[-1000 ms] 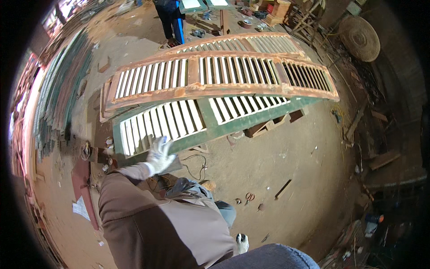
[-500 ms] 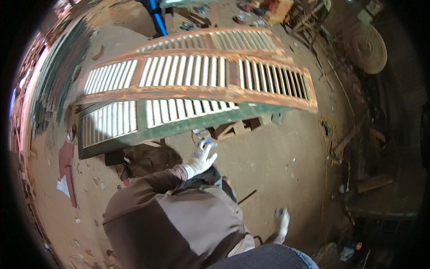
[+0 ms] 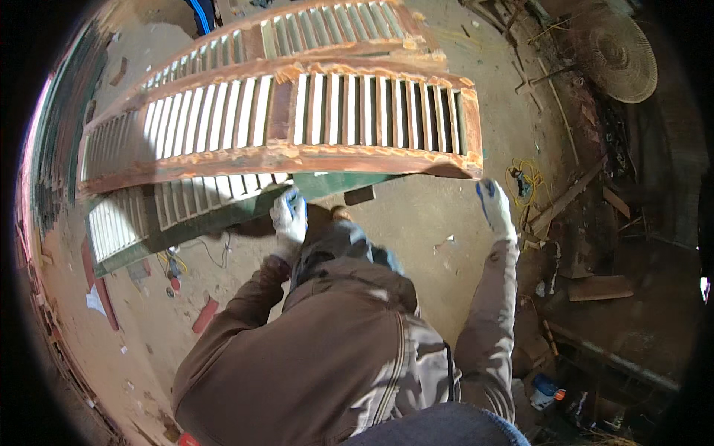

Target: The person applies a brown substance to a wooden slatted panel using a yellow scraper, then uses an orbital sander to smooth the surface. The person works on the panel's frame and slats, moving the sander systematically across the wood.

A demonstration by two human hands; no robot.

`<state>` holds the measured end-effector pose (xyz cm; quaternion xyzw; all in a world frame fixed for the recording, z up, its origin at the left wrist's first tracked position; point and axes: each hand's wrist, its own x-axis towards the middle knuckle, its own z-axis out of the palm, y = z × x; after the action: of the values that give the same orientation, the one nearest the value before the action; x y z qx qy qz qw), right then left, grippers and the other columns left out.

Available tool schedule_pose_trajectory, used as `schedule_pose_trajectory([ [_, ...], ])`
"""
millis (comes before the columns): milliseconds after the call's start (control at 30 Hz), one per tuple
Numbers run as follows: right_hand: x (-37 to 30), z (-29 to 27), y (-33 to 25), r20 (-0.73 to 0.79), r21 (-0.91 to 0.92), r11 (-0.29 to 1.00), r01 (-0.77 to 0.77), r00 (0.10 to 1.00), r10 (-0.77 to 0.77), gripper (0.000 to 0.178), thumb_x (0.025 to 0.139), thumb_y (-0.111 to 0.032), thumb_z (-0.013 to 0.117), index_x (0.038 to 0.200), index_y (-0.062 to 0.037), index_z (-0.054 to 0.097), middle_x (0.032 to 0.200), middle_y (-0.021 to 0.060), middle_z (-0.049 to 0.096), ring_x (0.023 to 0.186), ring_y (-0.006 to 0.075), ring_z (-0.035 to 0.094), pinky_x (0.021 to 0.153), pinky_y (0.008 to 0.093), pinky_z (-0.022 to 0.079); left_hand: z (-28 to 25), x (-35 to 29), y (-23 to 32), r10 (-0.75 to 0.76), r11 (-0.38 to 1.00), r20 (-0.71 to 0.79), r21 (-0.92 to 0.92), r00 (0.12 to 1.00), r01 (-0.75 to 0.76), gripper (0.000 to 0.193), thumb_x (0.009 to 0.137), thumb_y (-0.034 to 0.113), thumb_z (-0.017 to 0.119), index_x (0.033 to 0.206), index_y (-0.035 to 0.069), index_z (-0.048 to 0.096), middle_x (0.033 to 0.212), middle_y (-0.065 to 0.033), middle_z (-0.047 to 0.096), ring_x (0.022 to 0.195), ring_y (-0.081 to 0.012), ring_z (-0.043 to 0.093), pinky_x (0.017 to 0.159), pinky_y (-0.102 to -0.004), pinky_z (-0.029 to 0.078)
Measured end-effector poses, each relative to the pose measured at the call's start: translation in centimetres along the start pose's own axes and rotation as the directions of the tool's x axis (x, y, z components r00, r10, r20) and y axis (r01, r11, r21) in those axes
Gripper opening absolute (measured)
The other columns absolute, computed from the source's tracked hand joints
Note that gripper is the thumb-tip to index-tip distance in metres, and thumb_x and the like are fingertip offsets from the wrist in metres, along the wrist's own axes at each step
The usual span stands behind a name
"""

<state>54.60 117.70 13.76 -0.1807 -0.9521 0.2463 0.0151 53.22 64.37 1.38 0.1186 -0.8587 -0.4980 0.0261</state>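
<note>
My left hand [image 3: 289, 215], in a white glove with blue on the palm side, is raised beside the front edge of a green louvred shutter [image 3: 195, 221]. Its fingers are loosely bent, with nothing visible in them. My right hand [image 3: 495, 208], gloved alike, is lifted just below the right corner of a brown louvred shutter [image 3: 282, 154]. Its fingers are parted and bent; whether they touch that corner I cannot tell. The brown shutter has a patchy, bare-looking wood frame and lies over the green one. Behind it is another louvred shutter [image 3: 327, 28].
Long dark green strips [image 3: 63, 141] lie along the left. A yellow cord [image 3: 529, 184], wood pieces [image 3: 601, 288] and a round woven disc [image 3: 613, 56] are at the right. A reddish piece [image 3: 205, 316] lies on the floor. A person's leg [image 3: 201, 13] shows at the far edge.
My right hand has come up from low at the right to near the brown shutter's corner. My left hand has moved left and slightly up. The view has shifted, and the shutters appear nearer.
</note>
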Motion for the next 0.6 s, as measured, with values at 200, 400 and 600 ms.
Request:
schedule_pose_trajectory([
  [200,14.5,1.3,2.4,0.131,0.093,0.992,-0.081,0.989,0.068,0.047,0.103,-0.047,0.064,0.119,-0.0039,0.072,0.099,0.0144,0.075,0.091,0.0281,0.071,0.084,0.0398,0.054,2.7,3.4,4.4,-0.118,0.992,-0.065,0.027,0.991,0.120,0.032,0.104,0.029,0.061,0.116,0.001,0.070,0.114,-0.0205,0.073,0.106,-0.0398,0.067,0.094,-0.0471,0.051],
  [400,26.8,5.3,3.1,0.360,0.547,0.768,-0.333,0.922,0.144,0.056,0.099,-0.057,0.068,0.115,-0.0025,0.073,0.092,-0.0006,0.066,0.079,0.0115,0.054,0.072,0.0290,0.049,4.1,3.2,3.5,-0.253,0.968,-0.214,-0.056,0.944,0.247,0.036,0.107,0.032,0.059,0.113,-0.002,0.068,0.108,-0.0196,0.071,0.101,-0.0341,0.067,0.090,-0.0448,0.050],
  [600,29.6,7.2,2.6,0.548,0.501,0.697,-0.513,0.812,0.203,0.073,0.103,-0.063,0.056,0.136,0.0019,0.065,0.125,0.0097,0.068,0.112,0.0180,0.059,0.098,0.0334,0.049,10.3,-0.2,8.5,-0.661,0.605,-0.091,-0.652,0.745,0.457,0.048,0.110,0.041,0.055,0.141,0.004,0.053,0.117,-0.0085,0.066,0.101,-0.0197,0.066,0.076,-0.0318,0.055],
])
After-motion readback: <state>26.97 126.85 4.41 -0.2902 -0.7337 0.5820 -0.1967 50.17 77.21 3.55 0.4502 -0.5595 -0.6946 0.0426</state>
